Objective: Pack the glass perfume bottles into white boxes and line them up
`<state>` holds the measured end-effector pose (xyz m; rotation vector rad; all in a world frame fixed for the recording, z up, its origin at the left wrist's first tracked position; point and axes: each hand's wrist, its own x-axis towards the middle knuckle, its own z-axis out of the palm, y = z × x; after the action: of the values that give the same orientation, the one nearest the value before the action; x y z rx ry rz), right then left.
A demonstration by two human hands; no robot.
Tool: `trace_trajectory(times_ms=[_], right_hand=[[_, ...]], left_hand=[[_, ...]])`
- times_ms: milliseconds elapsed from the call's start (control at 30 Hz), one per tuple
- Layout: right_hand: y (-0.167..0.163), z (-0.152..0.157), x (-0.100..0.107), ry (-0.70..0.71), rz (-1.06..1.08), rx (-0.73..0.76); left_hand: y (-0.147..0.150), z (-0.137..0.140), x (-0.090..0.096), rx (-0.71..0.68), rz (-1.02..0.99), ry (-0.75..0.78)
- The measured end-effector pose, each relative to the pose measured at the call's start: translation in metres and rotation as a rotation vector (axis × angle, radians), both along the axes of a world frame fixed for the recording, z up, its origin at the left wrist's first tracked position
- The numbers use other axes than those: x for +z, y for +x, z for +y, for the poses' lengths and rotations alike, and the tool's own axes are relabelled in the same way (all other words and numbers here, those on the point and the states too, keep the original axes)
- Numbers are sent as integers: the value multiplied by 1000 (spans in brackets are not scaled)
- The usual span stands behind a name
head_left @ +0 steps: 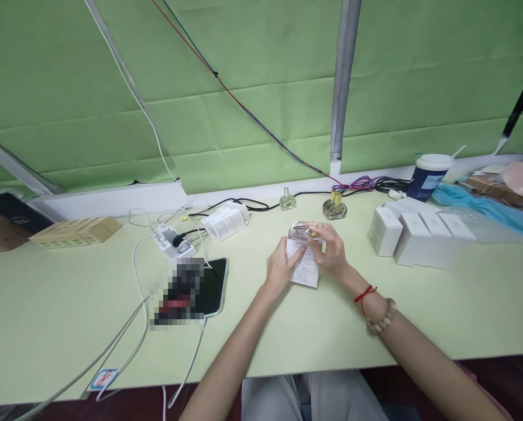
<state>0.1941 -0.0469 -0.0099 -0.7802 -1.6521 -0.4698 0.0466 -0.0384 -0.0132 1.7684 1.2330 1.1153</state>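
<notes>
Glass bottle point(299, 231): clear, with a gold-coloured end toward the right hand point(331, 248); held up above the worktop point(305, 339), at the upper end of a printed paper point(304, 273).
Printed paper: white, covered in small text, between the two hands; whether it is a folded sheet or a flat carton, I cannot tell.
Left hand point(281, 266): closed on the paper's left side, thumb lying across the print, fingers mostly hidden.
Right hand: thumb and fingers drawn narrow around the gold-coloured end; red string point(365, 293) and beaded bracelet point(381, 317) at the wrist.
Behind the hands: one small clear bottle point(287, 201) standing upright; to its right, a cluster of glass with yellow tops point(334, 208), its count unclear.
Right side: a group of white boxes point(413, 241) set close together, a lidded dark blue cup point(428, 178) with a straw behind them, blue plastic point(492, 206) farther right.
Left side: a printed white box point(227, 221) on its side, a white power strip point(174, 241) with cables, a dark-screened phone point(216, 285) partly under a pixelated patch.
Far left: a row of tan boxes point(77, 231).
</notes>
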Motion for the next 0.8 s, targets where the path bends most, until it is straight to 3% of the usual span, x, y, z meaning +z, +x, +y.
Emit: trace_trajectory(times_ms=[333,467,800], right_hand=[[-7,-11,6,12,79,-22],[-6,-10,4,29,3,-102],[-16,-12,3,-164,152,-238]], left_hand=[[3,-6,0,2,-200,-76],[2,-3,-2,-17,-254,-84],[4,3,-10,12,-254,-113]])
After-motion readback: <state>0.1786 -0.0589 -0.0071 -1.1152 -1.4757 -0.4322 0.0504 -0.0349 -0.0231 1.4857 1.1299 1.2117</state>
